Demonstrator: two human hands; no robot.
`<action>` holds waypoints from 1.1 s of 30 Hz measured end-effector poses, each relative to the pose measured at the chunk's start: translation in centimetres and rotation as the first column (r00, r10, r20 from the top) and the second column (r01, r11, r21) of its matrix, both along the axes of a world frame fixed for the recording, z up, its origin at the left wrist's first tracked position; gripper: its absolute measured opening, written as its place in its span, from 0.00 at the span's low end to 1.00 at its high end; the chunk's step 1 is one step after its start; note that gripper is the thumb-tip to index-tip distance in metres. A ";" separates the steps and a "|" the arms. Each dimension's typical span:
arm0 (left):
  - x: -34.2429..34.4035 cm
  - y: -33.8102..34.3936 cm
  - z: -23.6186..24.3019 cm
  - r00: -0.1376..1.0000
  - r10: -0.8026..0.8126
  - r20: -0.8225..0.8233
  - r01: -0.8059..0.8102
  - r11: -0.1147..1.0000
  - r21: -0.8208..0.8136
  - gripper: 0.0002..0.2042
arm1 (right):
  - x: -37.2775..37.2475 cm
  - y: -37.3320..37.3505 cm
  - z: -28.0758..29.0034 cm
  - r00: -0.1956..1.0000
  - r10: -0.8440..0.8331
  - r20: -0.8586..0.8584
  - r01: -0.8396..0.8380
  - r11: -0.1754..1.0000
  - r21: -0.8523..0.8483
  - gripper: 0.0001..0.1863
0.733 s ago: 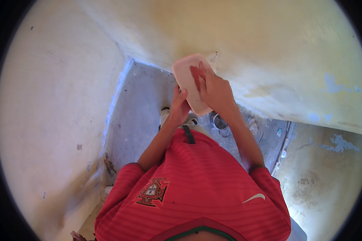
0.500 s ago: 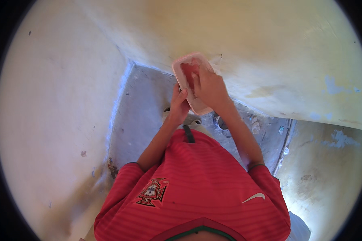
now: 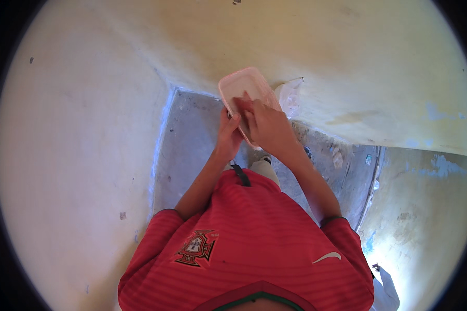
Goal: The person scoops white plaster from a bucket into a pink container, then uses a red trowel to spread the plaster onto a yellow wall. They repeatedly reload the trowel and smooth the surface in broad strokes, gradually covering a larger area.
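Pink tub (image 3: 257,88): I see it between the left hand (image 3: 229,136) and the right hand (image 3: 271,128), slanted above the floor (image 3: 184,140).
Left grip: closed on the tub's left edge, thumb at the rim.
Right fingers: reaching into the tub beside a dark red patch (image 3: 238,105); I cannot tell whether they pinch anything.
Pale bag (image 3: 290,97): against the wall (image 3: 347,62), just right of the tub.
Red shirt (image 3: 254,223): nearer my camera than the tub.

the tray (image 3: 250,79) is pale pink, the shirt (image 3: 264,233) red with faint stripes, the floor (image 3: 192,124) blue-grey.
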State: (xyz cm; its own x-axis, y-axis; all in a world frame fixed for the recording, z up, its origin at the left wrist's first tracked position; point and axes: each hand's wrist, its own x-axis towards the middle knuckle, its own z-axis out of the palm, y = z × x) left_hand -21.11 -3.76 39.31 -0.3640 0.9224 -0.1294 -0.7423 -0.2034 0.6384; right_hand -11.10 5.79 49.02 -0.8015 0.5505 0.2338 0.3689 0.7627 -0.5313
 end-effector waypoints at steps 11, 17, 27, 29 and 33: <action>-2.8 0.5 0.8 1.000 -0.019 -0.018 0.018 0.999 -0.048 0.36 | -1.5 1.0 0.4 0.966 -0.208 0.157 0.215 0.976 -0.033 0.11; -3.4 0.6 -0.2 0.996 -0.082 0.033 0.084 0.996 -0.043 0.36 | -2.1 1.0 1.1 0.965 -0.259 0.037 0.262 0.955 -0.139 0.11; -3.4 1.4 2.5 0.989 -0.147 -0.018 0.145 0.986 -0.084 0.39 | -0.6 2.3 1.4 0.934 -0.356 0.017 0.355 0.926 -0.126 0.12; -3.4 1.6 3.2 0.989 -0.135 -0.061 0.127 0.986 -0.112 0.39 | 1.2 2.6 2.1 0.892 -0.450 -0.046 0.421 0.863 -0.279 0.15; -3.8 1.6 4.1 0.989 -0.146 -0.034 0.141 0.983 -0.117 0.39 | 3.2 3.8 1.7 0.789 -0.525 -0.318 0.293 0.777 -0.557 0.18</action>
State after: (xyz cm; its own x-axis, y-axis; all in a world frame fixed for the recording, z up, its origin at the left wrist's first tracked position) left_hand -24.94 -2.18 43.37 -0.2363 0.9455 -0.2239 -0.7304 -0.0209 0.6827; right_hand -7.87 9.54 50.69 -0.3454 0.9298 0.1272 0.2280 0.2147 -0.9497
